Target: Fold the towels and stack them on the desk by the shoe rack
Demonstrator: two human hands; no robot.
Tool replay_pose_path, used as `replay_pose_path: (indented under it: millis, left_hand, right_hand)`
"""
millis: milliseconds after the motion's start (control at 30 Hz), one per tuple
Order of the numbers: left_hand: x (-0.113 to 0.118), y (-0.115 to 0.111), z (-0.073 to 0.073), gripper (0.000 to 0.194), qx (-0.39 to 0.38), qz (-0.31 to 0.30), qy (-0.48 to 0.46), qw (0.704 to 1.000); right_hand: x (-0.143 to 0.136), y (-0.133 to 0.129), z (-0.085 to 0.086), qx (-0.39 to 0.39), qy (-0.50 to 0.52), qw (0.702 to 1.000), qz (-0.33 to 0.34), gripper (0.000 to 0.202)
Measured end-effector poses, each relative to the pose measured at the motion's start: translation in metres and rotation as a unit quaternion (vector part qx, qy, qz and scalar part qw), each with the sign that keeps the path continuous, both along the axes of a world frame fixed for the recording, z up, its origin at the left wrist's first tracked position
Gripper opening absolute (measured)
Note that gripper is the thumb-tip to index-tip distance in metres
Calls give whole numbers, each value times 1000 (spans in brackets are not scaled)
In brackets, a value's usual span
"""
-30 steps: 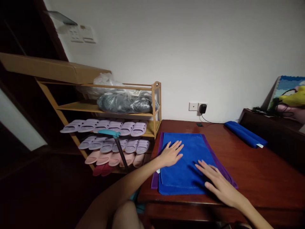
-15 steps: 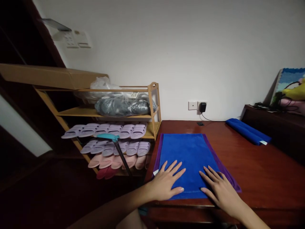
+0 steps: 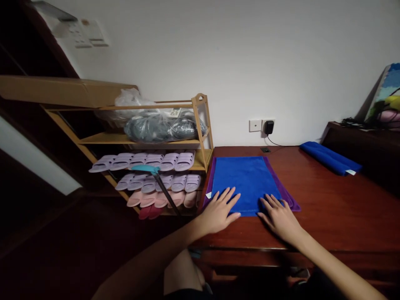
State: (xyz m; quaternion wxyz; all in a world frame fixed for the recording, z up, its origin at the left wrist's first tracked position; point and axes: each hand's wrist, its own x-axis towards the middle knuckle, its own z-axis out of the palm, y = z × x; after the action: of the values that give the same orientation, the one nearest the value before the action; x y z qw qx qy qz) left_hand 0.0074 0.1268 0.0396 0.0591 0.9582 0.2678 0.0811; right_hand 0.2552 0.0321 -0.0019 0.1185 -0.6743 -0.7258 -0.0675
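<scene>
A blue cloth [image 3: 242, 179] lies flat on top of a purple cloth [image 3: 286, 198], whose borders show along both sides. My left hand [image 3: 219, 210] rests palm down with fingers spread on the near left corner of the blue cloth. On its near right part lies my right hand [image 3: 279, 214], fingers stretched forward and slightly bent. Neither hand grips anything. A small white tag [image 3: 208, 195] sticks out at the left edge, close to my left fingers.
The cloths lie on a reddish-brown wooden table [image 3: 328, 208]. A folded blue cloth [image 3: 329, 157] sits at its back right. Left of the table stands a rack [image 3: 203, 141] of slippers, with a teal-topped stick [image 3: 164, 187] in front. A black plug [image 3: 268, 126] is in the wall socket.
Both hands and the stacked cloths have slid away from the table's near edge towards the wall, leaving a wider strip of wood in front. The camera view has shifted slightly.
</scene>
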Motion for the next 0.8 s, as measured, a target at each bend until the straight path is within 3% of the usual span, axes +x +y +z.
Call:
replay_pose_path:
  millis: [100, 167, 367, 567, 667, 800]
  left_hand:
    - [-7, -18, -6, 69, -29, 4, 26, 999]
    - [-8, -17, -10, 72, -34, 3, 41, 999]
    - [1, 38, -19, 70, -20, -4, 52, 998]
    - [13, 100, -12, 62, -28, 10, 81, 996]
    - [15, 108, -10, 62, -18, 27, 76, 997]
    - [13, 97, -18, 69, -8, 51, 34, 998]
  right_hand:
    - [-10, -8, -8, 3, -30, 999, -30, 68]
    - [-11, -3, -10, 0, -49, 998, -29, 73]
    - [1, 50, 0, -74, -73, 995, -6, 89]
    - [5, 101, 7, -92, -65, 993, -18, 96]
    - [4, 108, 5, -83, -65, 994, -24, 95]
    - [4, 101, -1, -64, -70, 995, -29, 93]
